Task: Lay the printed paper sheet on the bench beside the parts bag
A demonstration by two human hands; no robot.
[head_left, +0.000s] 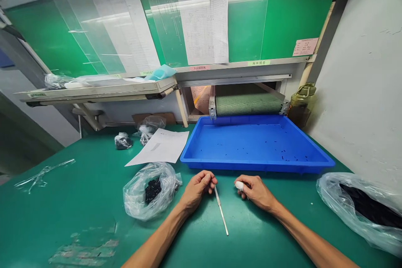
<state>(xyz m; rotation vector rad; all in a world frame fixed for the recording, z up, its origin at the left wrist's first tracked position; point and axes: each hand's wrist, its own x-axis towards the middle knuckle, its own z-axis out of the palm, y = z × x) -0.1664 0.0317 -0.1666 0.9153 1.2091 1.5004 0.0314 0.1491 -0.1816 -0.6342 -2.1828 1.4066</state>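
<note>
Head: left fingers closed on rod

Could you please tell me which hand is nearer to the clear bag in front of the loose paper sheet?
The left hand, just right of the clear bag; the right hand is farther right, past the thin tool.

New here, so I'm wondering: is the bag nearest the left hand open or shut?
Open: the bag gapes at the top, showing black pieces.

Printed sheets hang on a green board, an olive jug below.
</note>
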